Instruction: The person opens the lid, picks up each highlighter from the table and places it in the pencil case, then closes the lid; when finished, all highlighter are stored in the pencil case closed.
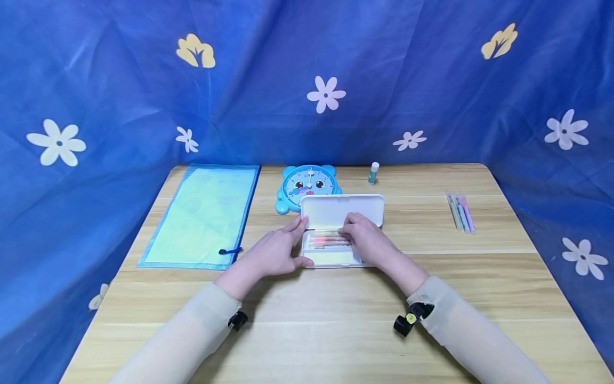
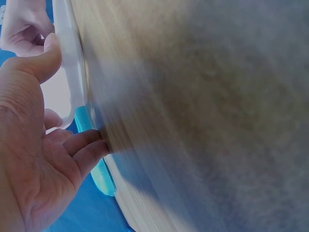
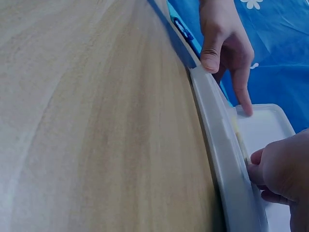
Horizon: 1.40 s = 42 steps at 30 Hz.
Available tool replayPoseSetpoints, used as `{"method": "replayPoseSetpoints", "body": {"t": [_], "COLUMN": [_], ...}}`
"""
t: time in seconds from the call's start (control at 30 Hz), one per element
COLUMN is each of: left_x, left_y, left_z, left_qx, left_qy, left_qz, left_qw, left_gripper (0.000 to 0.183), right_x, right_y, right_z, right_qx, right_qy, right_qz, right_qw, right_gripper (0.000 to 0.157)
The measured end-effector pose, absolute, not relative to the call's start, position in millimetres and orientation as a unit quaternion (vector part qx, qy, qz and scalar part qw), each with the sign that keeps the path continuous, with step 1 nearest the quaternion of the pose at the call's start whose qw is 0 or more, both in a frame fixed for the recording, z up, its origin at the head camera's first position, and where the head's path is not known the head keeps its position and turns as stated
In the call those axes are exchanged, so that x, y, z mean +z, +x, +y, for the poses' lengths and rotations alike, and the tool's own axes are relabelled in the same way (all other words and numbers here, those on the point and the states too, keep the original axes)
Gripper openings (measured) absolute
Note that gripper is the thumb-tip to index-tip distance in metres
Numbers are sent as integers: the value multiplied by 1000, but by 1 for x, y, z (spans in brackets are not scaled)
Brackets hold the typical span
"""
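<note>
A white pencil case (image 1: pixel 331 258) lies open on the table, its lid (image 1: pixel 342 210) standing up at the back. Pens (image 1: pixel 328 241), some of them reddish, lie side by side in its tray. My left hand (image 1: pixel 278 250) holds the case by its left end, thumb at the front corner and fingers near the hinge. Inside the tray, my right hand (image 1: pixel 366 240) has its fingers curled over the right ends of the pens. In the right wrist view, its thumb and finger pinch at a yellowish pen (image 3: pixel 240 140), mostly covered by the hand.
Behind the case stands a blue toy clock (image 1: pixel 309 184), partly covered by the lid. A glue stick (image 1: pixel 373 174) is upright near the back edge. Several markers (image 1: pixel 461 213) lie at the right. A light blue zip folder (image 1: pixel 203 216) lies flat at the left.
</note>
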<state>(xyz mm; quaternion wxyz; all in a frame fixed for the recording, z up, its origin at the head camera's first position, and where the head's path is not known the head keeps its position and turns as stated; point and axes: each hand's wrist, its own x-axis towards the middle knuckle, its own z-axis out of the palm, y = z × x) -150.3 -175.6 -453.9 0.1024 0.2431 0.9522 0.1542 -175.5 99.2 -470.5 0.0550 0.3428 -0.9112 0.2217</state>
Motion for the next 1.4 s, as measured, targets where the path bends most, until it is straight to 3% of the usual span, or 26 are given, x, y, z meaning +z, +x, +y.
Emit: {"method": "replayPoseSetpoints", "body": {"t": [0.27,0.83,1.23,1.4], "left_x": [-454,-454,-455,-455], "left_y": [-151,-150,-151,-151], "left_z": [-175,-175,-175,-175], "left_qx": [153,157,161,159], "left_qy": [243,246,251,252], "left_qz": [952,951,950,950], "left_qw": [104,102,95,96], "left_gripper": [116,116,116,116], "right_x": [-465,-436,-434,-434], "right_y": [-177,-179,-185,-185], "right_z": [110,177,244,275], "right_qx": [264,342,340,338], "right_qy": [337,258,160,93], "right_qz": [-903,-902,-916,-926], "right_qw": [39,46,141,139], "right_gripper": [13,19,14,17]}}
